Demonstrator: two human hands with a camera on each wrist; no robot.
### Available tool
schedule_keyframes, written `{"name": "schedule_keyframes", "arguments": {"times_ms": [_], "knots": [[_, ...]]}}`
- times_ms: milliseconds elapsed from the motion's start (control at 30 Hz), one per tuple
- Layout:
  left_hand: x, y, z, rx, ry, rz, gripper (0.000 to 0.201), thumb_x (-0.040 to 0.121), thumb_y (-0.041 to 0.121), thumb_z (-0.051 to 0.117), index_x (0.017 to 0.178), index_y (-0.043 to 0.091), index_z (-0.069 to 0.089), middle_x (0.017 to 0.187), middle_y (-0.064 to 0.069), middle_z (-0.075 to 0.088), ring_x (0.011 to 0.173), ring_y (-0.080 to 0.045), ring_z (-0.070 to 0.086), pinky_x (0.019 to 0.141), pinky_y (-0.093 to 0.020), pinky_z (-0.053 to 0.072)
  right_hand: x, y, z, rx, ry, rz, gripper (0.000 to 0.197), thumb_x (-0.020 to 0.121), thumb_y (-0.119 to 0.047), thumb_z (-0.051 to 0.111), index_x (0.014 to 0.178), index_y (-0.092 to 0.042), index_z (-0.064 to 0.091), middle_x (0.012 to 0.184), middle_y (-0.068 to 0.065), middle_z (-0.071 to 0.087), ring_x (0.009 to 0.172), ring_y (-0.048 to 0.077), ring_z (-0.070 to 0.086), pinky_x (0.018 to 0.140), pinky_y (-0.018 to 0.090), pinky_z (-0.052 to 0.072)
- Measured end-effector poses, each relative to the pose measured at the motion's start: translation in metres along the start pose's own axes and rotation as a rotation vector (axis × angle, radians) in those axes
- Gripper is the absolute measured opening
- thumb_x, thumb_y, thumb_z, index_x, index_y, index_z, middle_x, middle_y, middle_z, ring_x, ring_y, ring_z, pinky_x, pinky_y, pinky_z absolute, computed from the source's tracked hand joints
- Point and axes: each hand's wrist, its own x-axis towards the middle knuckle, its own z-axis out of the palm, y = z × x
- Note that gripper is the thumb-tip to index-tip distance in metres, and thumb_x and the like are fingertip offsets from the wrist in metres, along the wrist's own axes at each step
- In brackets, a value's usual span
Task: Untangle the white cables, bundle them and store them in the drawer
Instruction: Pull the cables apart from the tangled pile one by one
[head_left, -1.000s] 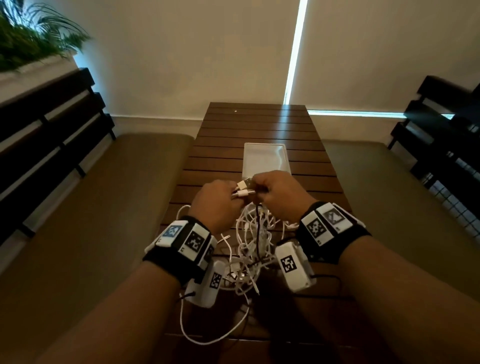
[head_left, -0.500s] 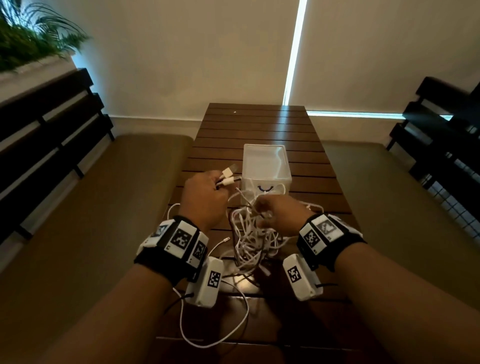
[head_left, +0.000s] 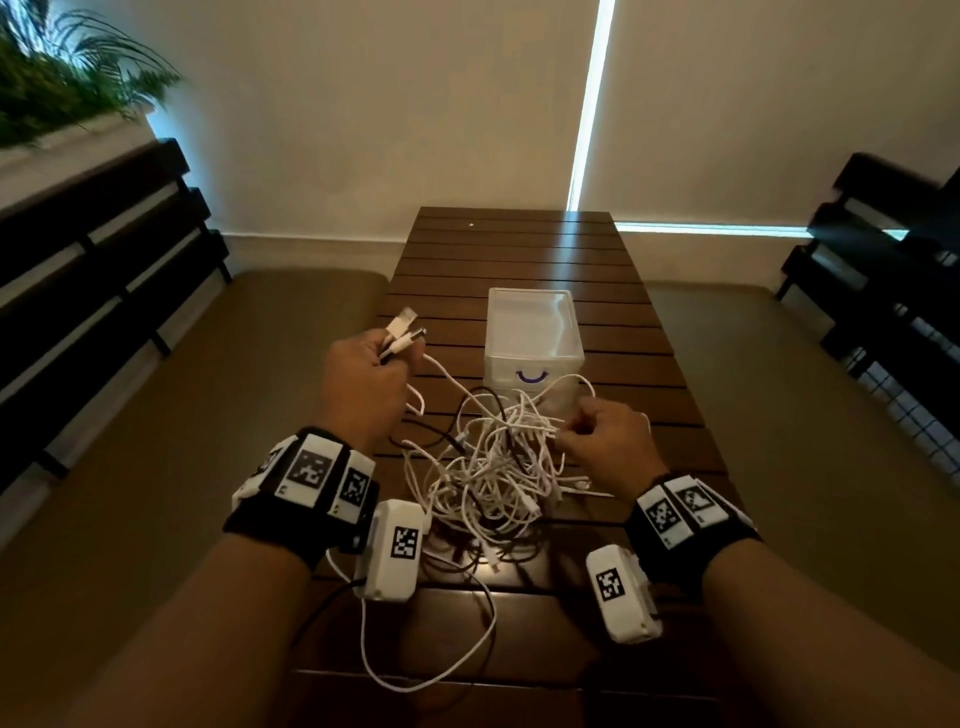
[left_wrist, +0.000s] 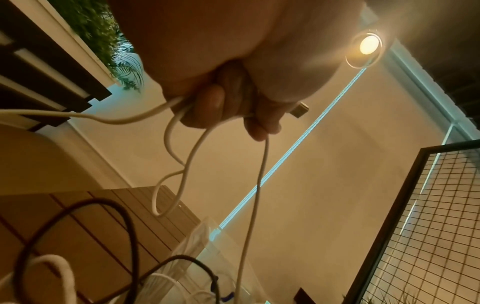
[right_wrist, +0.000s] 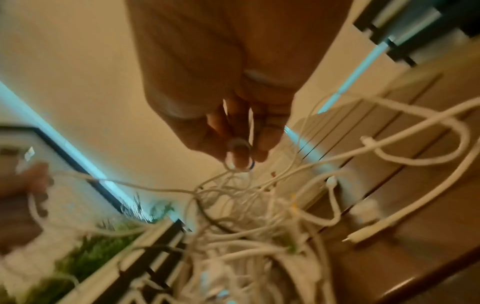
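A tangle of white cables lies on the slatted wooden table, with a dark cable threaded through it. My left hand is raised to the left of the pile and grips the plug ends of white cables; in the left wrist view the fingers curl round the strands. My right hand sits at the pile's right edge and pinches a thin white strand. Behind the pile stands a small clear plastic drawer box with a purple handle.
Padded benches run along both sides of the table, with dark slatted backrests. A plant is at the far left. A loose white cable loop trails toward the table's near edge.
My hands have separated: the left one carried the plug ends up and to the left, the right one dropped to the pile's right side. The drawer box is now uncovered.
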Motion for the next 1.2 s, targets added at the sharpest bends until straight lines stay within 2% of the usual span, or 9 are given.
{"name": "schedule_keyframes", "arguments": {"times_ms": [133, 300, 533, 633, 733, 867, 1000, 1100, 1200], "knots": [[-0.003, 0.011, 0.007, 0.119, -0.174, 0.072, 0.023, 0.090, 0.015, 0.062, 0.068, 0.021, 0.063, 0.050, 0.008, 0.047, 0.039, -0.002, 0.043, 0.040, -0.013, 0.029, -0.009, -0.010, -0.005, -0.328, -0.125, -0.052, 0.009, 0.073, -0.022, 0.070, 0.079, -0.027, 0.066, 0.080, -0.008, 0.057, 0.087, 0.018, 0.057, 0.078, 0.032, 0.049], [-0.010, 0.029, 0.024, 0.097, -0.319, 0.174, 0.020, 0.089, 0.016, 0.063, 0.072, 0.025, 0.064, 0.061, 0.006, 0.060, 0.051, -0.006, 0.051, 0.049, -0.018, 0.038, -0.006, -0.054, 0.013, -0.072, -0.090, -0.300, 0.033, 0.076, -0.024, 0.076, 0.105, -0.022, 0.061, 0.109, -0.004, 0.053, 0.095, 0.011, 0.053, 0.081, 0.026, 0.048], [0.000, 0.015, 0.013, 0.228, -0.226, 0.138, 0.012, 0.088, 0.014, 0.062, 0.083, 0.018, 0.071, 0.061, 0.004, 0.059, 0.058, -0.016, 0.056, 0.049, -0.021, 0.036, 0.008, -0.033, 0.013, 0.072, -0.306, -0.042, 0.002, 0.088, -0.010, 0.066, 0.089, -0.008, 0.067, 0.079, -0.001, 0.066, 0.066, 0.003, 0.059, 0.068, 0.029, 0.052], [0.001, -0.007, 0.004, 0.476, -0.224, 0.071, 0.012, 0.087, 0.011, 0.059, 0.088, 0.011, 0.070, 0.081, -0.014, 0.068, 0.080, -0.034, 0.063, 0.062, -0.029, 0.039, 0.017, -0.029, 0.004, -0.206, -0.260, -0.080, 0.006, 0.088, -0.019, 0.067, 0.088, -0.014, 0.067, 0.085, 0.000, 0.067, 0.079, 0.015, 0.062, 0.078, 0.036, 0.052], [-0.009, -0.016, 0.005, 0.713, -0.267, 0.006, 0.014, 0.088, 0.017, 0.054, 0.097, 0.018, 0.064, 0.096, -0.011, 0.068, 0.092, -0.033, 0.062, 0.069, -0.032, 0.041, 0.022, -0.047, -0.002, -0.274, -0.284, -0.114, 0.005, 0.087, -0.022, 0.068, 0.088, -0.017, 0.070, 0.091, 0.002, 0.070, 0.089, 0.020, 0.064, 0.084, 0.039, 0.053], [-0.019, 0.003, 0.029, 0.530, -0.333, 0.125, 0.016, 0.087, 0.021, 0.055, 0.100, 0.022, 0.065, 0.087, 0.001, 0.068, 0.078, -0.022, 0.060, 0.066, -0.029, 0.043, 0.024, -0.067, -0.002, -0.327, -0.278, -0.181, 0.009, 0.084, -0.018, 0.070, 0.092, -0.016, 0.073, 0.094, 0.003, 0.069, 0.090, 0.021, 0.063, 0.084, 0.039, 0.054], [-0.020, 0.008, 0.049, 0.503, -0.514, 0.090, 0.011, 0.086, 0.016, 0.057, 0.086, 0.016, 0.068, 0.085, -0.008, 0.069, 0.081, -0.027, 0.063, 0.062, -0.028, 0.038, 0.024, -0.067, 0.003, -0.298, -0.246, -0.210, 0.013, 0.082, -0.013, 0.070, 0.094, -0.012, 0.074, 0.093, 0.008, 0.070, 0.087, 0.024, 0.065, 0.080, 0.037, 0.055], [-0.018, 0.008, 0.046, 0.444, -0.518, 0.088, 0.013, 0.086, 0.011, 0.056, 0.087, 0.013, 0.069, 0.086, -0.011, 0.069, 0.082, -0.030, 0.063, 0.066, -0.030, 0.043, 0.018, -0.048, -0.001, -0.170, -0.268, -0.117, 0.010, 0.082, -0.011, 0.074, 0.091, -0.010, 0.073, 0.089, 0.005, 0.071, 0.078, 0.017, 0.065, 0.077, 0.032, 0.055], [-0.012, 0.017, 0.036, 0.331, -0.464, 0.134, 0.014, 0.086, 0.009, 0.056, 0.086, 0.012, 0.070, 0.076, -0.005, 0.067, 0.071, -0.023, 0.061, 0.062, -0.028, 0.043, 0.012, -0.012, 0.000, -0.336, -0.353, 0.016, 0.009, 0.084, -0.021, 0.071, 0.092, -0.017, 0.074, 0.097, 0.002, 0.072, 0.089, 0.017, 0.065, 0.083, 0.031, 0.053]]}}
